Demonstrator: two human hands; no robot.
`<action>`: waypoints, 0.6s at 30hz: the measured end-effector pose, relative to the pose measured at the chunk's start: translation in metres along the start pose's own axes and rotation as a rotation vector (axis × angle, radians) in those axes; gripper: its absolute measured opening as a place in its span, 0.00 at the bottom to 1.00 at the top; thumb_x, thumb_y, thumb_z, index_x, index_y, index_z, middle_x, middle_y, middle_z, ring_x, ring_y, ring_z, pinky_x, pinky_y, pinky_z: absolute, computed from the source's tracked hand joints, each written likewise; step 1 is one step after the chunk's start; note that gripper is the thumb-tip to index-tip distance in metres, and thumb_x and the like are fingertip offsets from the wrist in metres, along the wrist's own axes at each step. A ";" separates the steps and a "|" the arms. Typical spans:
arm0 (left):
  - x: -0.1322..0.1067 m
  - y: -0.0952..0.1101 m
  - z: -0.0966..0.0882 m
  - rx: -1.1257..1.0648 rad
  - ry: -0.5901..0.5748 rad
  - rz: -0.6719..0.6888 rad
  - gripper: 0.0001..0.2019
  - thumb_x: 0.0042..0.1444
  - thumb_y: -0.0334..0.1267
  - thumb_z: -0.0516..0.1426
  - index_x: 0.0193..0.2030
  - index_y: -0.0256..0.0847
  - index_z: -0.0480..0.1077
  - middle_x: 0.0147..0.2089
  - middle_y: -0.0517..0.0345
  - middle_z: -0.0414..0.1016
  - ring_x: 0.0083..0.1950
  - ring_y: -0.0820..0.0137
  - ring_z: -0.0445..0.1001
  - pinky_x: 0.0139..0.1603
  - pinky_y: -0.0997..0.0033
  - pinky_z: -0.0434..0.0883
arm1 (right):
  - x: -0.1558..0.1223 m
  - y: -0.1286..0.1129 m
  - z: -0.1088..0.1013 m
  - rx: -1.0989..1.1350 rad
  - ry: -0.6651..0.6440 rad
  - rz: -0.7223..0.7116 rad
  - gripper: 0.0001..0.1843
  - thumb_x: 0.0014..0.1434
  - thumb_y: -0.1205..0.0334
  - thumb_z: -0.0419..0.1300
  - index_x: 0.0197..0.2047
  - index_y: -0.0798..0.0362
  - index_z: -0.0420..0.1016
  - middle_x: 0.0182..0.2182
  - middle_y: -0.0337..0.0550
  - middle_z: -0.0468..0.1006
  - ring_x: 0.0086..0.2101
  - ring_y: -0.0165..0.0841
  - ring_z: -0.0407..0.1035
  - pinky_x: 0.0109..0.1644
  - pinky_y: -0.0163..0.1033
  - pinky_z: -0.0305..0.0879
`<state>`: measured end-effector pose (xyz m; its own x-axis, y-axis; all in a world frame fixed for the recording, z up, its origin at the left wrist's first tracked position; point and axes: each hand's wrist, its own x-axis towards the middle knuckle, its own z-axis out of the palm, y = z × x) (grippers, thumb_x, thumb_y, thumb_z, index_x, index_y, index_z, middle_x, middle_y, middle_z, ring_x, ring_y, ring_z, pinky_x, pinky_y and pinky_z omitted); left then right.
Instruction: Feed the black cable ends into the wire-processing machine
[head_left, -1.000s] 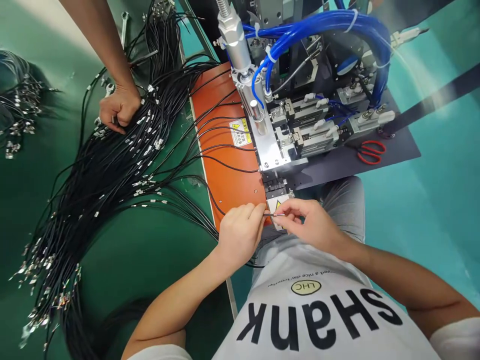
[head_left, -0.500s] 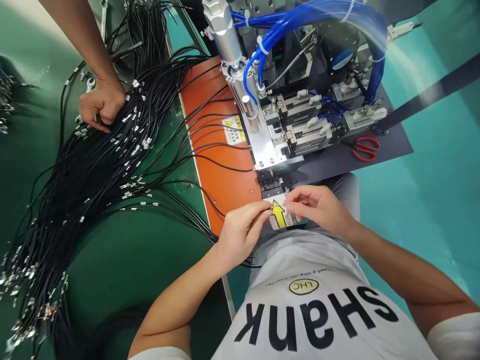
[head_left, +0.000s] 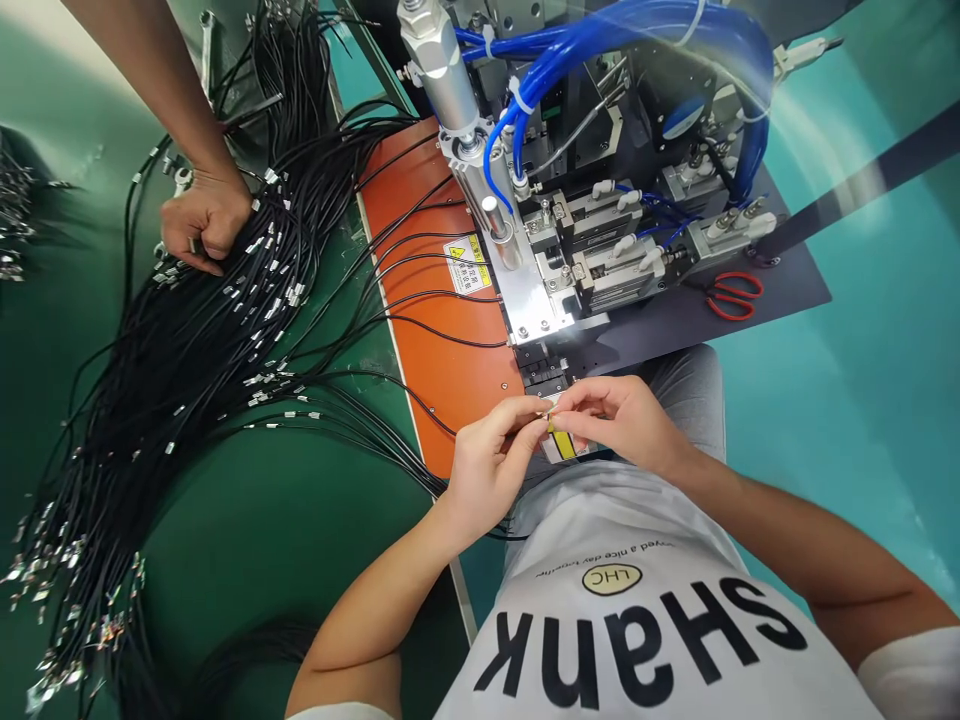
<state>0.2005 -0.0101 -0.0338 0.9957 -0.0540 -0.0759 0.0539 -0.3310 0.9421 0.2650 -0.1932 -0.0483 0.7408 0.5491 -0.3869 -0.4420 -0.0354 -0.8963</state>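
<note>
My left hand and my right hand meet in front of the machine, fingertips pinched together on the end of a thin black wire with a small metal terminal. They hover over a white label with a yellow arrow, just below the machine's black clamp block. The wire itself is mostly hidden by my fingers.
A large spread of black wires with metal ends covers the green mat. Another person's fist grips that bundle at upper left. An orange plate lies beside the machine with blue hoses. Red scissors lie to the right.
My hands have closed together again over the arrow label, covering most of it, and have risen slightly toward the clamp block. The other person's fist stays on the bundle.
</note>
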 end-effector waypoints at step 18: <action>0.012 0.001 0.008 -0.511 0.066 -0.267 0.04 0.58 0.37 0.62 0.37 0.40 0.77 0.36 0.58 0.71 0.25 0.79 0.68 0.26 0.74 0.68 | -0.006 -0.002 0.009 -0.097 0.124 -0.061 0.08 0.56 0.59 0.68 0.30 0.53 0.75 0.22 0.34 0.74 0.21 0.24 0.66 0.25 0.31 0.62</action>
<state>0.2118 -0.0184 -0.0364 0.9441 0.0334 -0.3279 0.3177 0.1723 0.9324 0.2570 -0.1886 -0.0428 0.8242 0.4454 -0.3496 -0.3478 -0.0890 -0.9333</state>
